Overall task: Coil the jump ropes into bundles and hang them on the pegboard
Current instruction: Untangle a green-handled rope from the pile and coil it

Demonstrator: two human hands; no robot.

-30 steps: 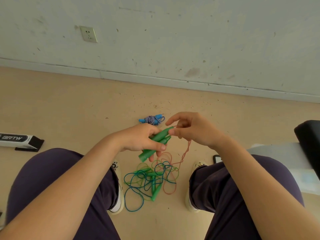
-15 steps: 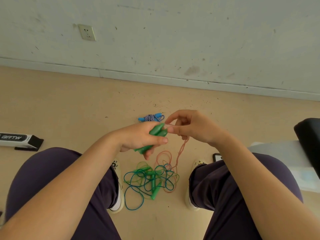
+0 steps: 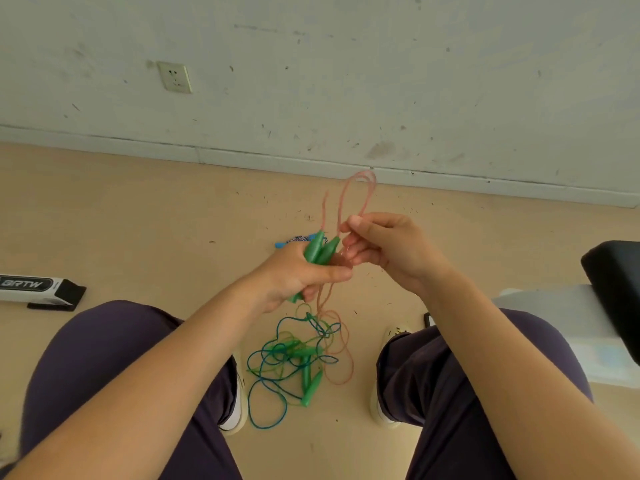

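My left hand (image 3: pixel 294 275) grips two green handles (image 3: pixel 320 249) side by side, tips pointing up and away from me. My right hand (image 3: pixel 384 247) pinches the pink rope (image 3: pixel 360 192) just beside those handles, so that a loop of it stands up above my fingers; the rest of the cord hangs down between my knees to the floor (image 3: pixel 138 220). There it runs into a loose tangle of blue and green ropes (image 3: pixel 291 362) with more green handles among them, lying between my shoes. Beyond my left hand a blue-and-white coiled rope (image 3: pixel 294 240) rests on the floor, mostly hidden. A long box (image 3: pixel 31 287) printed BRTW lies at the left.
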